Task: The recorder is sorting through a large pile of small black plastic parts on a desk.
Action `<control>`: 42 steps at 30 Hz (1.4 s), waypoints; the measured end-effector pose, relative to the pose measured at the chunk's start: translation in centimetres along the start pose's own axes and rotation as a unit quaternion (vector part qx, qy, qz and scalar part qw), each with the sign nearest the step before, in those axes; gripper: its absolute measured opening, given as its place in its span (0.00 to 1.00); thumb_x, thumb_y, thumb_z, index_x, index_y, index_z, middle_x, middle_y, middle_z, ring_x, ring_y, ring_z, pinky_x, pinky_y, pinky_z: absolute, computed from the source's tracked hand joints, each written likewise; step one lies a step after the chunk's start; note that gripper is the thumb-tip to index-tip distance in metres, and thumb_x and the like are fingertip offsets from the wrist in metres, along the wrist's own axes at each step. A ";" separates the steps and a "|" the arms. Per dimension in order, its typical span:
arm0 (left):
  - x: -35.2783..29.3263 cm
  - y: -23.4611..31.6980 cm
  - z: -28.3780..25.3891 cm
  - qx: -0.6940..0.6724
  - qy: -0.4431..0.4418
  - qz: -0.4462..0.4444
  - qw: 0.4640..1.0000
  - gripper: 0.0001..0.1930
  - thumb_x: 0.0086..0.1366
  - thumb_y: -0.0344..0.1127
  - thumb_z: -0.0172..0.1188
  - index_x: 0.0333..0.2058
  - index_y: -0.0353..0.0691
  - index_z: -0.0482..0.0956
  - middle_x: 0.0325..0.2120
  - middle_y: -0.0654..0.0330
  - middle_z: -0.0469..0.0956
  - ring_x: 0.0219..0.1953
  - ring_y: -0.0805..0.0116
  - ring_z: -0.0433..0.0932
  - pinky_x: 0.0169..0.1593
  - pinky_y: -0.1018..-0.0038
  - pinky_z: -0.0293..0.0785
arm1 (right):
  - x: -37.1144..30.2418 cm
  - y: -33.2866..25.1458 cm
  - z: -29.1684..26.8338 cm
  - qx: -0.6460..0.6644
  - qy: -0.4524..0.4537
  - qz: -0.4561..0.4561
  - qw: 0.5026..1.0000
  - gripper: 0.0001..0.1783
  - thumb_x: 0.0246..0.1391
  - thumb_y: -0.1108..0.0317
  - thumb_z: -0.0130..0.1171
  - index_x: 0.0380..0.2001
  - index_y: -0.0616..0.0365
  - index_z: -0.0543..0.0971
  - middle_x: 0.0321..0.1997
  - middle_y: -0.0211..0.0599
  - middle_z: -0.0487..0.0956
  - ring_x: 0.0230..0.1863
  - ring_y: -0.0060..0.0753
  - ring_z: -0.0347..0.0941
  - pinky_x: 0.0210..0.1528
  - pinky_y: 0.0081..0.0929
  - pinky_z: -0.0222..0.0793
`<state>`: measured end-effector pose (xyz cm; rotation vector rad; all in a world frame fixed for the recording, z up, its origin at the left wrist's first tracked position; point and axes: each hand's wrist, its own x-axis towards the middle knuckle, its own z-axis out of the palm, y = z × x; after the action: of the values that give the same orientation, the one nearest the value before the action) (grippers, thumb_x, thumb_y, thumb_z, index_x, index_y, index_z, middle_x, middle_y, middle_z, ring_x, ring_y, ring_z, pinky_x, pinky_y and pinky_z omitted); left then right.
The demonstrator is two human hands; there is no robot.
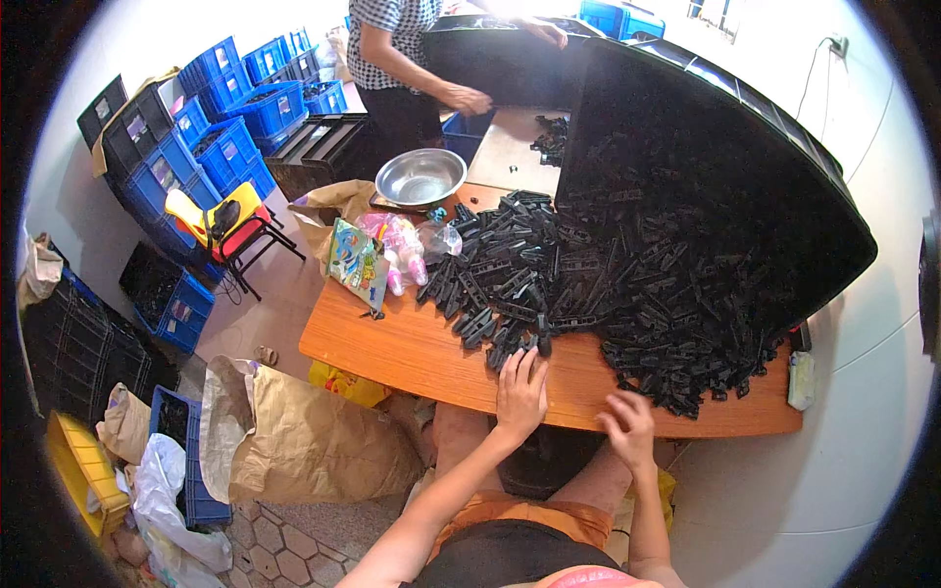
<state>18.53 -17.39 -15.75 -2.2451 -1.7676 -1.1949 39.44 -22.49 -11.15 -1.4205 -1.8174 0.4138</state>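
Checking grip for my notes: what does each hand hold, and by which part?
Left hand rests fingers on the black plastic clips, gripping none visibly. Right hand is curled; any hold cannot be told.

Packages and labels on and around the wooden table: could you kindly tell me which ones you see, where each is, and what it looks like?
Colourful flat packet: table's left end, rectangular, green, blue and yellow.
Clear bag of pink bottles: right of the packet, crumpled.
Small white pack: table's right end, oblong.
Pale labels on blue crates: stacked at the left wall, small rectangles.
Brown paper sack: on the floor below the table, crumpled, plain.
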 end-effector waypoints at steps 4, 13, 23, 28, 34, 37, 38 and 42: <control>0.0 0.1 0.0 -0.039 -0.004 0.019 0.999 0.18 0.54 0.27 0.59 0.46 0.38 0.76 0.49 0.55 0.71 0.56 0.55 0.66 0.63 0.60 0.57 | 0.1 2.1 -0.5 -0.082 0.127 0.074 0.986 0.17 0.47 0.72 0.66 0.43 0.61 0.79 0.47 0.44 0.71 0.43 0.43 0.73 0.45 0.35 0.70; -0.2 -0.1 0.1 -0.107 -0.019 0.077 0.991 0.19 0.54 0.24 0.62 0.46 0.37 0.77 0.42 0.53 0.74 0.46 0.56 0.74 0.49 0.63 0.70 | -0.4 4.9 0.8 -0.120 0.142 0.001 0.983 0.19 0.47 0.70 0.67 0.44 0.59 0.78 0.48 0.44 0.71 0.40 0.41 0.71 0.40 0.37 0.71; 0.3 0.2 -0.3 -0.130 -0.010 0.057 0.990 0.18 0.55 0.23 0.63 0.46 0.33 0.76 0.40 0.54 0.75 0.45 0.54 0.74 0.48 0.64 0.71 | -0.3 5.3 0.7 -0.114 0.123 -0.062 0.984 0.16 0.43 0.75 0.67 0.39 0.57 0.79 0.44 0.38 0.78 0.45 0.43 0.74 0.45 0.36 0.68; 0.2 0.1 -0.6 -0.150 0.007 0.077 0.986 0.17 0.55 0.24 0.63 0.45 0.33 0.76 0.39 0.54 0.76 0.43 0.55 0.75 0.46 0.66 0.73 | -0.3 5.0 0.6 -0.082 0.131 -0.064 0.986 0.16 0.42 0.76 0.67 0.38 0.58 0.79 0.44 0.37 0.80 0.44 0.42 0.75 0.45 0.35 0.68; -0.2 0.4 -0.7 -0.145 -0.027 0.075 0.986 0.17 0.55 0.25 0.64 0.45 0.35 0.77 0.40 0.55 0.77 0.44 0.55 0.75 0.46 0.66 0.73 | -0.9 5.1 0.6 -0.055 0.143 -0.056 0.987 0.15 0.42 0.76 0.67 0.37 0.58 0.80 0.44 0.38 0.80 0.44 0.43 0.75 0.45 0.35 0.68; 0.2 0.7 -0.7 -0.154 -0.017 0.064 0.986 0.17 0.54 0.26 0.65 0.45 0.35 0.77 0.40 0.54 0.77 0.44 0.54 0.75 0.46 0.65 0.73 | -1.0 5.3 0.5 -0.060 0.145 -0.050 0.986 0.15 0.42 0.75 0.68 0.37 0.58 0.80 0.44 0.38 0.80 0.44 0.42 0.75 0.45 0.34 0.69; 0.3 0.6 -0.7 -0.159 -0.030 0.067 0.985 0.17 0.54 0.26 0.65 0.45 0.35 0.77 0.40 0.54 0.77 0.44 0.54 0.75 0.46 0.65 0.73 | -0.7 5.2 0.5 -0.063 0.141 -0.051 0.987 0.16 0.41 0.75 0.68 0.37 0.58 0.80 0.44 0.37 0.80 0.44 0.42 0.76 0.45 0.34 0.69; 0.7 0.5 -0.4 -0.146 -0.015 0.058 0.987 0.16 0.53 0.24 0.65 0.43 0.34 0.78 0.39 0.53 0.77 0.42 0.55 0.76 0.45 0.66 0.74 | 0.1 5.1 0.4 -0.068 0.147 -0.048 0.986 0.16 0.41 0.75 0.68 0.38 0.58 0.80 0.44 0.37 0.80 0.44 0.42 0.76 0.44 0.33 0.69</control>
<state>18.77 -17.14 -14.87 -2.4931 -1.5301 -1.4868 42.54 -20.68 -14.81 -1.3956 -1.6877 0.0262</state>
